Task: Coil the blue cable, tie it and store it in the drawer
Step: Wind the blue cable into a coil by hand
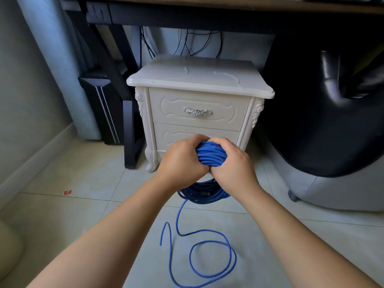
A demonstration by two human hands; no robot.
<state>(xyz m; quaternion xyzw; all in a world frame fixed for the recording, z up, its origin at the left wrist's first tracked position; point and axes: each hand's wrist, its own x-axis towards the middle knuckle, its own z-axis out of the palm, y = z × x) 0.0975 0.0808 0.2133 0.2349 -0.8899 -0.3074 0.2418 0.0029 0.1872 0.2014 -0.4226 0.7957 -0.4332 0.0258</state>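
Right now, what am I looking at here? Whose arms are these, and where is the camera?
No machine here: a person wears one camera on the head, looking down at their own arms. The left hand and right hand both grip a bundle of blue cable. The rest of it hangs below and trails in loose loops on the tiled floor. Ahead stands a white nightstand with both drawers closed, under a dark desk. A black chair sits on the right.

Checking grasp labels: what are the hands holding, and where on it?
Both hands, left hand and right hand, clasp the coil of the blue cable at its top, one on each side. The lower loops hang below; the loose tail lies unheld on the floor.
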